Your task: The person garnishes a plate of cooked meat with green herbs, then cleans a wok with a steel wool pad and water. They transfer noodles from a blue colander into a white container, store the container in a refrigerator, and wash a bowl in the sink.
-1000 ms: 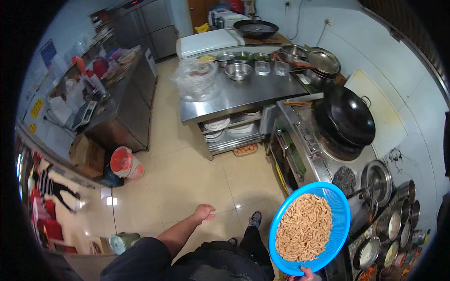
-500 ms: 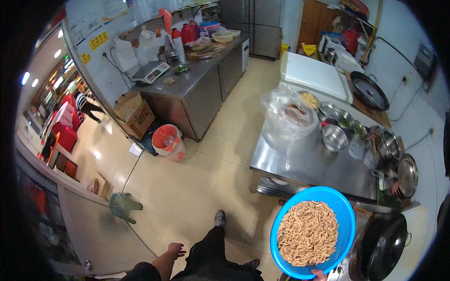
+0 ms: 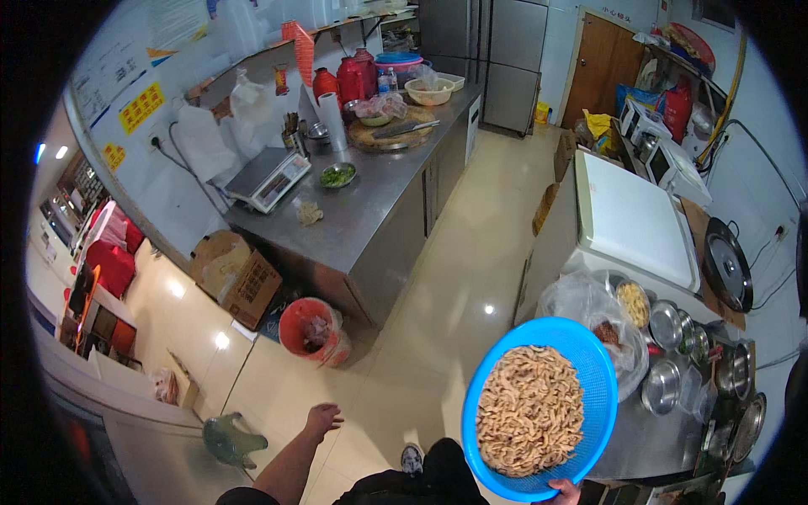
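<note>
My right hand (image 3: 565, 491) grips the near rim of a round blue plastic colander (image 3: 596, 379), fingers closed over its edge. A heap of small, curled, light-brown pieces (image 3: 530, 411) fills the bottom of it; I cannot tell exactly what food they are. The colander is tilted a little and covers part of the steel table (image 3: 644, 446) at the right. On the other side, my left hand (image 3: 323, 419) hangs over the floor with its fingers apart and holds nothing.
A red bin (image 3: 316, 332) and a cardboard box (image 3: 240, 282) stand by the left steel counter (image 3: 337, 236), which bears a scale (image 3: 269, 178) and a chopping board (image 3: 391, 135). A green stool (image 3: 233, 439) is at lower left. A white chest freezer (image 3: 635, 219) and metal bowls (image 3: 662, 385) line the right.
I have moved forward, so the left counter and freezer look nearer. The colander has shifted slightly left in view, still in my right hand. My left hand has swung a little forward.
</note>
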### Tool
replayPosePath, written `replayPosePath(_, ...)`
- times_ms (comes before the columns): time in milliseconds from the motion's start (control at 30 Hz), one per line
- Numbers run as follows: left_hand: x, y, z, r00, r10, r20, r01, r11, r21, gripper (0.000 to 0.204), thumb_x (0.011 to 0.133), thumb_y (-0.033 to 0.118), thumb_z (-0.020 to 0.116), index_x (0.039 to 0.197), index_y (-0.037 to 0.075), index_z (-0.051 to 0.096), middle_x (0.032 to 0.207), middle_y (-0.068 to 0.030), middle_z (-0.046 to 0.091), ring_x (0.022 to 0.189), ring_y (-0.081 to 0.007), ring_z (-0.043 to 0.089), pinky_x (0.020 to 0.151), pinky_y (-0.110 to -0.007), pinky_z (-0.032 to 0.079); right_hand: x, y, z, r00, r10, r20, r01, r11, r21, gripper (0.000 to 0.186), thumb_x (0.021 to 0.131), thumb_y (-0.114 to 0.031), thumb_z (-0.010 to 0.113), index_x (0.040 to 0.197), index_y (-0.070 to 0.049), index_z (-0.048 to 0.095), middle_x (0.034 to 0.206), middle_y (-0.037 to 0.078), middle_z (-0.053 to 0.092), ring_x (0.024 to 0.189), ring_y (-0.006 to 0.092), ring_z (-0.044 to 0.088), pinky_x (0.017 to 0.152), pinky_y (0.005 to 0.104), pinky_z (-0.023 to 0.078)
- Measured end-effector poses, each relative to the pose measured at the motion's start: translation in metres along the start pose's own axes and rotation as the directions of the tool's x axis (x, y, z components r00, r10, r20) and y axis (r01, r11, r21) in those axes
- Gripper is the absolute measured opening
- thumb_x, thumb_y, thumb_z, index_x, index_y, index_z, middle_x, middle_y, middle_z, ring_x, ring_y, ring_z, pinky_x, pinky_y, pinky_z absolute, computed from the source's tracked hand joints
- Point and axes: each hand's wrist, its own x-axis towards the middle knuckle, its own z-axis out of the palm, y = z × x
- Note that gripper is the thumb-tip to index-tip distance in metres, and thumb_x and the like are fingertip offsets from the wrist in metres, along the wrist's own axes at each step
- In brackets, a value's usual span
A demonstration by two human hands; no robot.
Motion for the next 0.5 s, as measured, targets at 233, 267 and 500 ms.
replayPosePath(233, 0.145, 0.212, 0.126, 0.92, 0.3, 0.252, -0.32, 0.947, 0.041, 0.051, 0.091, 0.022, 0.067, 0.133, -0.005, 0.053, 0.112, -0.0147, 0.066, 0.092, -0.0237, 0.069, 0.073, -0.034, 0.056, 0.186, 0.004, 0.148, 0.997, -0.071, -0.008, 0.069, 0.982, -0.176, 0.055, 0.072, 0.0, 0.058, 0.125, 0.009, 0.049, 0.105, 0.013, 0.059, 0.096, 0.0284, 0.059, 0.088, 0.0405, 0.049)
replayPosePath(267, 0.149, 0.22, 0.136, 0.948, 0.214, 0.234, -0.244, 0.964, 0.107, 0.051, 0.092, 0.022, 0.066, 0.133, -0.005, 0.053, 0.112, -0.0145, 0.066, 0.092, -0.0233, 0.069, 0.074, -0.034, 0.056, 0.207, -0.005, 0.159, 0.997, -0.076, 0.031, 0.079, 0.99, -0.115, 0.047, 0.072, 0.001, 0.058, 0.119, 0.007, 0.052, 0.1, 0.012, 0.058, 0.092, 0.0265, 0.059, 0.085, 0.0392, 0.049)
replayPosePath(500, 0.223, 0.401, 0.189, 0.969, 0.163, 0.183, -0.163, 0.987, -0.016, 0.045, 0.094, 0.027, 0.066, 0.127, -0.003, 0.058, 0.109, -0.0138, 0.068, 0.095, -0.0246, 0.07, 0.078, -0.034, 0.057, 0.384, -0.084, 0.386, 0.982, -0.092, 0.165, 0.127, 0.968, -0.215, 0.028, 0.073, 0.008, 0.057, 0.099, -0.001, 0.053, 0.087, 0.007, 0.057, 0.085, 0.0229, 0.059, 0.076, 0.0374, 0.05)
